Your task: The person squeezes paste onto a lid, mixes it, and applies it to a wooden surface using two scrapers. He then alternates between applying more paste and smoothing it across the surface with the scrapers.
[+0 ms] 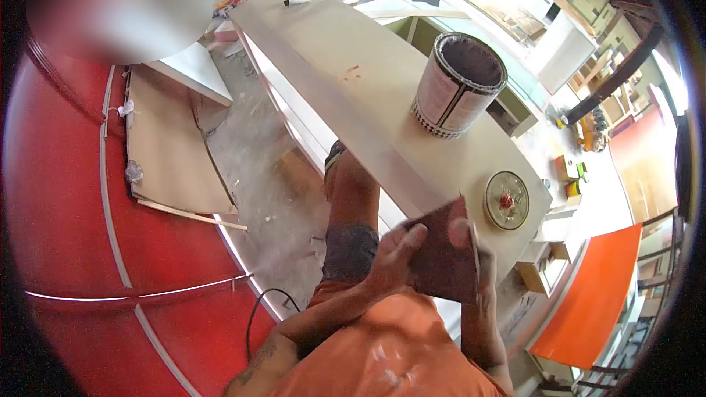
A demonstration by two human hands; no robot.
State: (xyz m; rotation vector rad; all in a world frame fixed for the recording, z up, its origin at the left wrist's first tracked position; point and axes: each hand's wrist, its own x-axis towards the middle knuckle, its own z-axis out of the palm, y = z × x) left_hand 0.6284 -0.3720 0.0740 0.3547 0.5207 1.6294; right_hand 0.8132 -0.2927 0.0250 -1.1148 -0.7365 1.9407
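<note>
A dark brown sheet, like sandpaper, [445,257] is held between my two hands just in front of the board's near edge. My left hand [397,250] grips its left side, the thumb lying on its face. My right hand [474,250] holds the right side, with a thumb on the face and fingers partly hidden behind. Beyond them a long beige board [353,66] stretches away. On it stand an open, stained metal can [456,88] and a round lid [506,201] with a reddish lump at its middle.
Red panels [66,198] and a brown board [176,147] lie at the left. An orange panel [588,298] is at the lower right. A small white item [296,1] rests on the beige board's far end. Cabinets and small cans stand farther right.
</note>
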